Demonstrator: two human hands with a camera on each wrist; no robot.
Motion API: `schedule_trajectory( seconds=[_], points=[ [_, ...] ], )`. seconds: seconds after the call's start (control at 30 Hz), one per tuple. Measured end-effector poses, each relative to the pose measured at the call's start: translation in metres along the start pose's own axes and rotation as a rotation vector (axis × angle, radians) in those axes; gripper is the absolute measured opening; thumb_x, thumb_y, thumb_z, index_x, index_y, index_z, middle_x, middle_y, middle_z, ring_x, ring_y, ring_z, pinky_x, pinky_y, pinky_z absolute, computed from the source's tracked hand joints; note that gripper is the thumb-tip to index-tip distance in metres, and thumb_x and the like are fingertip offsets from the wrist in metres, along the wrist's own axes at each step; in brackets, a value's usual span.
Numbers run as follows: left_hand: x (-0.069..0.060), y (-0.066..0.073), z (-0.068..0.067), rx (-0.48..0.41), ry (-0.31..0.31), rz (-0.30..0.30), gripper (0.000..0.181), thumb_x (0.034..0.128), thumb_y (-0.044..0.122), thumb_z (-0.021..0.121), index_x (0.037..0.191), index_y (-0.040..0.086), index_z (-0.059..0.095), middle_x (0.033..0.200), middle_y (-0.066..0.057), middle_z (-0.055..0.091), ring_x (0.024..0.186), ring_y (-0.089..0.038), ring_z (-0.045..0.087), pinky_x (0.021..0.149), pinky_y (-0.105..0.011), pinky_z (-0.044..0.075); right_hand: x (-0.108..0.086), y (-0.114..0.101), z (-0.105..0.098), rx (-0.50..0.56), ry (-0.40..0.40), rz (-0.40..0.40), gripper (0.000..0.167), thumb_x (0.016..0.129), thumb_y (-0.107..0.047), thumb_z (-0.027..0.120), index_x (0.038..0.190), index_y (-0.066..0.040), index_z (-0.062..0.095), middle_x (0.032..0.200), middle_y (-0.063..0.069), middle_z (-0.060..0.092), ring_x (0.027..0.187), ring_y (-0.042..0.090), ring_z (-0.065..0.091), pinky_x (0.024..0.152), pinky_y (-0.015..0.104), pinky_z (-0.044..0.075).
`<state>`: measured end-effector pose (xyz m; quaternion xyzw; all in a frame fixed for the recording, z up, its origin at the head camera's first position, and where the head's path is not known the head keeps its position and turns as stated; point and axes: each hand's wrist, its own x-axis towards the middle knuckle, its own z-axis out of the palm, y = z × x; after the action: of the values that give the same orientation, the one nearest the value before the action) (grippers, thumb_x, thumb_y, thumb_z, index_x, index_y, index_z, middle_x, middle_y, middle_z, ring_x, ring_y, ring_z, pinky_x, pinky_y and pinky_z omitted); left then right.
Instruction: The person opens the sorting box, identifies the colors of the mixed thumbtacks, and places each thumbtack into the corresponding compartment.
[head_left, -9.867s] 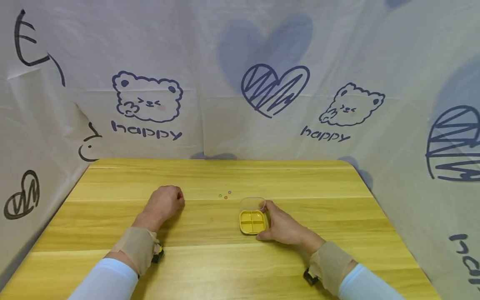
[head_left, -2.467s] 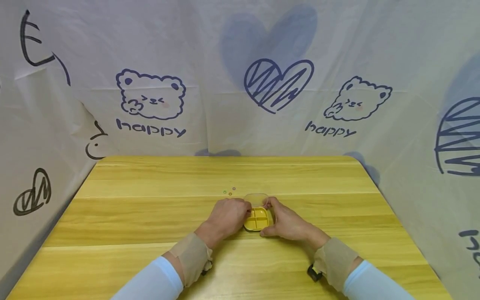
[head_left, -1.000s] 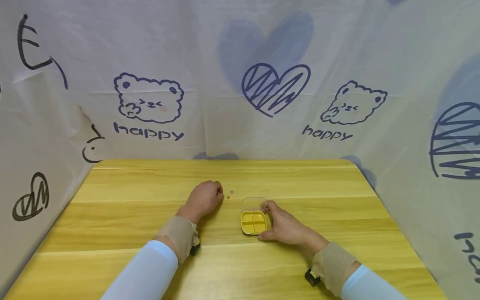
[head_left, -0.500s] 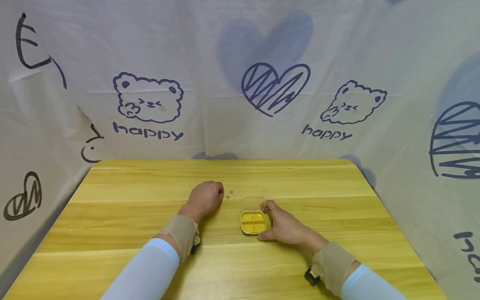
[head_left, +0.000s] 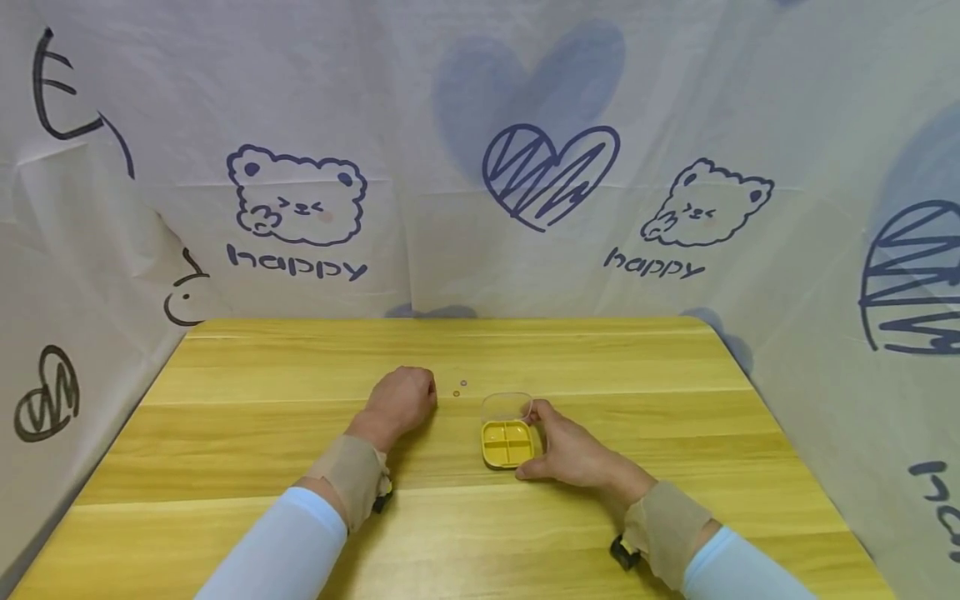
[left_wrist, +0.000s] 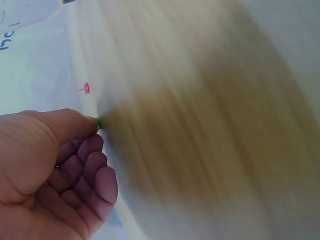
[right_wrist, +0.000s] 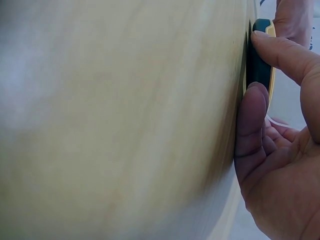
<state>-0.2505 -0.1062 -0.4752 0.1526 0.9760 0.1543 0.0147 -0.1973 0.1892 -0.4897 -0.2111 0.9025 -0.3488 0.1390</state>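
Pinching a small green piece between thumb and forefinger tips, the left hand is well to the left of the yellow box and slightly beyond it, other fingers curled in. A light, firm hold near the piece's edge should serve best, since something so small could slip or twist under a hard squeeze. Between that hand and the box's far left corner lie an orange piece and a purple piece, close together; knuckles would do well to pass above them. From the left wrist a pinkish-red pin with a thin spike shows, perhaps one of these two, so care with points seems wise. On the box itself, the clear lid stands raised along the far edge, behind four compartments; whether anything tiny sits inside, I cannot tell. If the green piece is bound for the box, coming in low from the left would avoid knocking that lid. At the box's right side the right hand grips it, thumb by the near corner, a finger beside the lid; gentle, even pressure there should stop it sliding or tipping
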Motion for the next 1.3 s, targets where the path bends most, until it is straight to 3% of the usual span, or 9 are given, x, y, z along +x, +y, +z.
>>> schedule_trajectory(
  seconds=[0.33,0.57,0.83,0.97,1.2,1.3],
  points=[
    [-0.023,-0.008,-0.007,0.018,-0.040,0.015,0.007,0.0928,0.008,0.069,0.088,0.009,0.074,0.087,-0.004,0.074,0.077,-0.019,0.065,0.074,-0.039,0.057,0.000,-0.001,0.000,0.015,0.002,0.003,0.079,0.079,-0.030,0.093,0.138,-0.008,0.045,0.134,0.014,0.061,0.119,0.028,0.060,0.104,0.050,0.048],
    [-0.039,-0.011,-0.009,-0.054,-0.060,0.020,0.011,0.0912,0.009,0.069,0.081,0.012,0.070,0.080,0.002,0.068,0.069,-0.014,0.056,0.069,-0.033,0.051,-0.001,-0.002,0.000,0.012,-0.009,0.018,0.080,0.080,-0.031,0.093,0.140,-0.008,0.045,0.138,0.014,0.060,0.119,0.027,0.060,0.104,0.051,0.048],
    [-0.053,-0.011,-0.010,-0.143,-0.006,0.026,0.016,0.0990,0.009,0.063,0.085,0.013,0.070,0.080,0.002,0.067,0.072,-0.014,0.056,0.073,-0.034,0.051,-0.001,-0.003,0.000,0.001,-0.007,0.021,0.079,0.080,-0.031,0.092,0.140,-0.009,0.045,0.138,0.014,0.060,0.120,0.027,0.060,0.105,0.050,0.048],
    [-0.060,-0.007,-0.009,-0.212,0.024,-0.022,0.017,0.1035,0.013,0.060,0.089,0.015,0.069,0.080,0.002,0.065,0.070,-0.014,0.055,0.072,-0.036,0.050,-0.001,-0.002,0.000,0.002,-0.004,0.014,0.080,0.080,-0.031,0.093,0.140,-0.009,0.045,0.138,0.014,0.060,0.121,0.028,0.061,0.105,0.051,0.048],
    [-0.071,0.001,-0.002,-0.325,0.050,-0.132,0.014,0.1076,0.020,0.058,0.102,0.013,0.068,0.072,0.001,0.058,0.060,-0.014,0.048,0.059,-0.030,0.041,-0.001,-0.001,0.000,-0.003,-0.002,0.009,0.080,0.080,-0.031,0.093,0.139,-0.008,0.045,0.137,0.015,0.060,0.121,0.028,0.061,0.105,0.050,0.048],
    [-0.076,0.002,-0.002,-0.421,0.060,-0.162,0.016,0.1087,0.024,0.059,0.107,0.012,0.071,0.068,0.000,0.057,0.055,-0.014,0.046,0.053,-0.029,0.038,-0.001,-0.002,0.001,-0.001,-0.003,0.013,0.079,0.080,-0.031,0.093,0.139,-0.009,0.045,0.137,0.014,0.060,0.120,0.028,0.060,0.105,0.050,0.048]
  ],
)
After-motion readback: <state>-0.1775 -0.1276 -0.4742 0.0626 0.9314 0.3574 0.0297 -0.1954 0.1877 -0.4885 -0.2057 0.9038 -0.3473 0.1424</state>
